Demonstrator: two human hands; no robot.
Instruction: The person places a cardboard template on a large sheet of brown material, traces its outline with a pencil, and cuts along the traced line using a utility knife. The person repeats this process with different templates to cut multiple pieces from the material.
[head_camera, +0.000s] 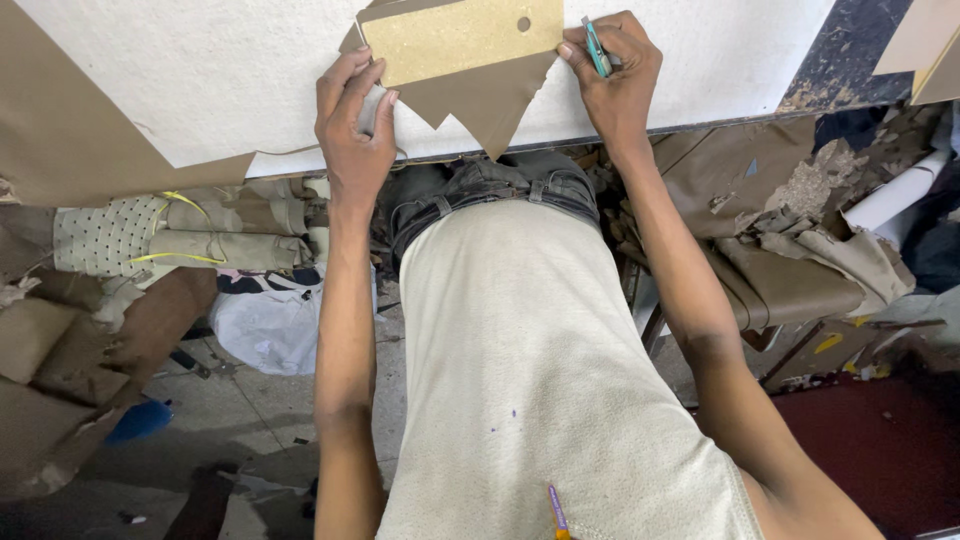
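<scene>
At the near edge of the white work surface (230, 70), the right hand (612, 75) had its fingers curled tight around a small teal-handled cutting tool (596, 46), tip set against the right end of a tan cardboard template (460, 38). The left hand (352, 125) lay flat, fingers together and extended, pressing on the left end of the template and on the brown leather-like piece (490, 105) beneath it; whether it pinched anything could not be told. The template, a rough rectangle with a punched round hole near its right end, sat on top of the brown piece, whose jagged pointed edges hung just past the table edge. A larger sheet of the same brown material (70, 140) covered the left of the surface. Below the table, rolled and folded tan and brown offcuts (790, 250) were heaped at right, bundled rolls (215, 235) and a white bag (270, 325) at left. The floor (230, 420) was grey, littered with scraps. A purple pen (557, 510) showed at the shirt.
</scene>
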